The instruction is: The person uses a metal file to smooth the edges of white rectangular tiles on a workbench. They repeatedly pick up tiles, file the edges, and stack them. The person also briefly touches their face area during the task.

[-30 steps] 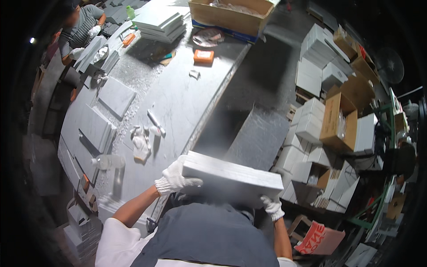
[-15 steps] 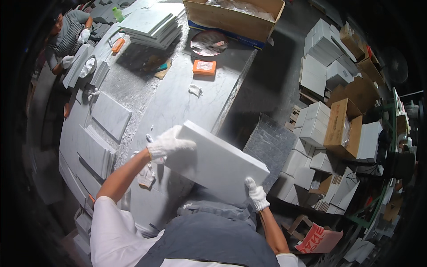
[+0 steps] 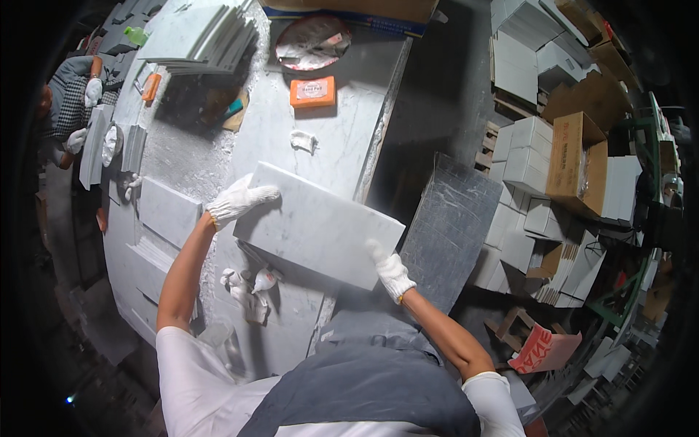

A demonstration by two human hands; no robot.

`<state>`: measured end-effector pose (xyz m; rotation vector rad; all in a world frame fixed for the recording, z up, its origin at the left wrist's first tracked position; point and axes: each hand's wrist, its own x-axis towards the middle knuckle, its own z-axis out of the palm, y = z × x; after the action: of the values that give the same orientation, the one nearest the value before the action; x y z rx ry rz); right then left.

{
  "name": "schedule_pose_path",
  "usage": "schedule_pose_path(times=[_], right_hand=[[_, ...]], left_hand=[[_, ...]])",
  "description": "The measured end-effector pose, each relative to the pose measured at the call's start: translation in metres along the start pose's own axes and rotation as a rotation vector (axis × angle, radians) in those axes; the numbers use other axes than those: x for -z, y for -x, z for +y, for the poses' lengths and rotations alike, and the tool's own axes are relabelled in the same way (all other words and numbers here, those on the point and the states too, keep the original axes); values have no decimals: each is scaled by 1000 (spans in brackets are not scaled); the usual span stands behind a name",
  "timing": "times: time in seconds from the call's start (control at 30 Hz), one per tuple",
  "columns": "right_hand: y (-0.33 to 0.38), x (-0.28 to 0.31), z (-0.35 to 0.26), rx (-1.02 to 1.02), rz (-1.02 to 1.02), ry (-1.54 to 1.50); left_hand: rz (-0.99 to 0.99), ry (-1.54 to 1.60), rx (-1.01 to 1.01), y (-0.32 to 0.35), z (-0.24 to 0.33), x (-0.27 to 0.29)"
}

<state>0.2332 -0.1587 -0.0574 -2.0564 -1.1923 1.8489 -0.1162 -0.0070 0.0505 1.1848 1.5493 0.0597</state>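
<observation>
Orange rectangular package [image 3: 312,92] lies on table [image 3: 349,138] beyond held slab [image 3: 317,226].

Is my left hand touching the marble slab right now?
Touching: the head view shows the gloved left hand gripping the far corner of the marble slab, fingers lying on its top face.

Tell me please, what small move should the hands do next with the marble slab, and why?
Probably lower the marble slab flat onto the worktable. The left hand grips its far corner and the right hand its near edge, and the slab hangs partly past the table's edge, with bare tabletop just beyond it.
</observation>
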Motion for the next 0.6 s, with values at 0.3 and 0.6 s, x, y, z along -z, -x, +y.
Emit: schedule_pose_path(times=[0.3, 0.6], right_hand=[[-12, -7, 17, -93, -1, -24], [-38, -59, 61, 472, 253, 125]], left_hand=[[21, -418, -64, -4, 4, 8], [31, -588, 66, -18, 1, 3]])
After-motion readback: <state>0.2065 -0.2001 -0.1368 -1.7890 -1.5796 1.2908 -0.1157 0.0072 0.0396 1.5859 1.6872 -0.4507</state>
